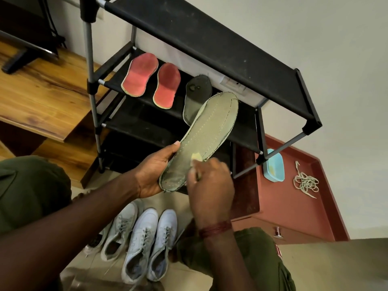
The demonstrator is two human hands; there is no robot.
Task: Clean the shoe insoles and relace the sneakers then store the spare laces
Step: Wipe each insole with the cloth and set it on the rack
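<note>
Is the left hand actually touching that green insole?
Touching. The head view shows the left hand gripping the heel end of the green insole, thumb on its edge; the right hand holds a yellow pad against it.

Green insole (206, 131): woven cloth, matt, coarse weave, pale stitch lines, frayed edge. Yellow pad (197, 158) on it: soft-looking, material unclear. Red insoles (140, 74) at the left end of the rack's second shelf: matt cloth, worn, pale foam rim. Dark insole (197, 95) beside them: matt, ring stains. Rack (189, 28): black fabric shelves, matt, dusty; grey metal tubes, black plastic joints. Cabinet top (294, 206): red-brown, matt, smooth; shiny metal knob (278, 231) below its front edge. Tub (273, 169) at its rack-side edge: blue plastic, smooth. Laces (305, 183): pale flat cloth. White sneakers (147, 223): smooth uppers. Side table (42, 91): wood, glossy grain.
</note>
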